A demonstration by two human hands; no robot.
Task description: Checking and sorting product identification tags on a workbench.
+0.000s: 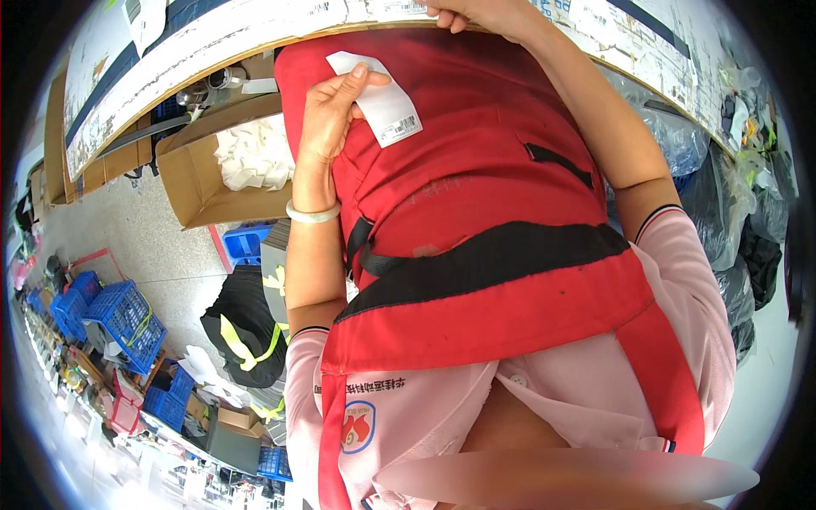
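My left hand (331, 106), with a pale bangle (313, 212) on its wrist, pinches a white paper label (393, 110) between thumb and fingers. The label has a small barcode at its lower end and hangs over my red apron (476, 127). At the top of the view my right hand (480, 12) rests by the near edge of a worn white tabletop (246, 47). Its fingers are curled and partly cut off by the frame, so whatever they hold is hidden.
Under the table at left, a cardboard box (180, 189) holds crumpled white pieces (255, 155). Black fabric (246, 306) with yellow-green strips lies beyond my left elbow. Blue crates (127, 327) stand on the floor farther left. Clear and dark plastic bags (714, 204) are piled at right.
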